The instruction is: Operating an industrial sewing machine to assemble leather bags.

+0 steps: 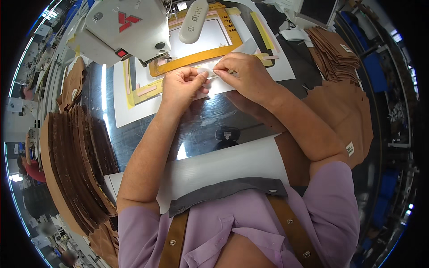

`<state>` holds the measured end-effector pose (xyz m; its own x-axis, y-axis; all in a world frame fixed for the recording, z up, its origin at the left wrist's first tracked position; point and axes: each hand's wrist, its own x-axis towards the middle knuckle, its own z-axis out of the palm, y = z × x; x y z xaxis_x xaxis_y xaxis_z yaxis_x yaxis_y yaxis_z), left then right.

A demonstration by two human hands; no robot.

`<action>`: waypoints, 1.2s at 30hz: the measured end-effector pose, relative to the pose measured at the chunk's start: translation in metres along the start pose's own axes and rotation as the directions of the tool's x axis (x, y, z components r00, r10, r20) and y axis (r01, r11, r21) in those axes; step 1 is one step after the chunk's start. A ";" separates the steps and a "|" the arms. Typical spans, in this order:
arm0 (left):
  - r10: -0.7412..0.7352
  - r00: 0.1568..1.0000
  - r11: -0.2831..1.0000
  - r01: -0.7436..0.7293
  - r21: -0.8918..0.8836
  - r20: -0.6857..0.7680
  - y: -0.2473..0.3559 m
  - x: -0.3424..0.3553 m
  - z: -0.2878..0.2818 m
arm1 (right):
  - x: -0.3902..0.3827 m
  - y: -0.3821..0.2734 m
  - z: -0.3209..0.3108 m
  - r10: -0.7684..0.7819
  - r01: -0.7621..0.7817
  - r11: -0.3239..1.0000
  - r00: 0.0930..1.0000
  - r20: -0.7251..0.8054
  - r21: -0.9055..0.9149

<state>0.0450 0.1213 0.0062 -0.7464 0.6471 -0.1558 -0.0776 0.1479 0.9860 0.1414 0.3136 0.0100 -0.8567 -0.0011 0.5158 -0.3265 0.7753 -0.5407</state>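
Observation:
Both my hands meet over the near edge of a white sheet (127, 109) that carries a template with yellow edges (154, 87). A small thin white piece (205, 69), perhaps paper or film, is between them. My left hand (181, 87) pinches it between thumb and fingers. From the other side my right hand (250, 73) pinches it too, its fingertips close to the left ones. Just behind my hands lies the orange-yellow frame (196, 60). The sewing machine head (127, 33) stands beyond my left hand, its needle area close to that frame.
Thick stacks of brown leather-like pieces (67, 161) stand at the left. More brown pieces (333, 53) are piled at the far right, and wide brown panels (342, 109) lie beside my right forearm. A small black device (228, 133) sits on the shiny dark table (201, 120).

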 end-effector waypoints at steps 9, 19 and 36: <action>0.256 0.926 0.761 -0.017 0.648 -0.276 -0.009 -0.015 -0.060 | -0.018 0.002 0.007 -0.159 0.195 0.932 0.977 0.139 -0.307; 0.621 0.709 0.078 -0.480 0.874 0.335 -0.014 -0.039 -0.035 | -0.019 0.005 0.009 -0.067 0.123 0.912 0.986 0.155 -0.391; 0.236 0.950 0.132 -0.238 0.962 0.203 -0.021 -0.012 -0.039 | -0.015 0.012 0.012 0.103 0.040 0.876 0.958 0.267 -0.481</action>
<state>0.0301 0.0811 -0.0100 -0.5933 0.8017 0.0726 0.8037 0.5849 0.1094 0.1453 0.3153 -0.0120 -0.9613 -0.0899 0.2605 -0.1280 0.9828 -0.1334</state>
